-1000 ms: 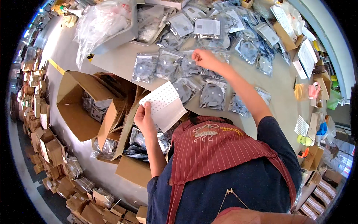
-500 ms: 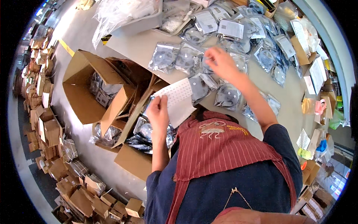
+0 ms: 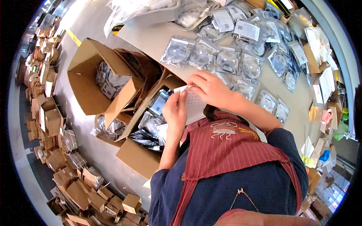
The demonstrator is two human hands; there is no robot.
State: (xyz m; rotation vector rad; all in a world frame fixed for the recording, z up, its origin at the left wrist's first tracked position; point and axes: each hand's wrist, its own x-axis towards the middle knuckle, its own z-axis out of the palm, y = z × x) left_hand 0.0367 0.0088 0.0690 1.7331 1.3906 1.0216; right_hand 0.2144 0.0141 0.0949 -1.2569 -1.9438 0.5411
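Observation:
A white sheet of small dot labels point(image 3: 195, 106) is held over the table's near edge, in front of my apron. My left hand point(image 3: 175, 112) pinches its upper left corner between thumb and fingers. My right hand point(image 3: 212, 90) has its fingers drawn together at the sheet's top edge, close to the left fingertips; any single label there is too small to make out. Beyond the hands, clear bags with grey round parts lie in a row, among them one bag point(image 3: 227, 60) and another bag point(image 3: 177, 51). The right forearm partly covers more bags.
An open carton point(image 3: 137, 158) with bagged parts stands left of my body. Beside it is a taller open carton point(image 3: 88, 77) holding more bags. A grey bin point(image 3: 158, 17) with plastic film sits at the table's far left. Bags are heaped at the far right; many cartons line the floor's left side.
My right hand has come back from over the bags on the table to the sheet's top edge. The left hand and sheet have shifted slightly, and the view has moved a little.

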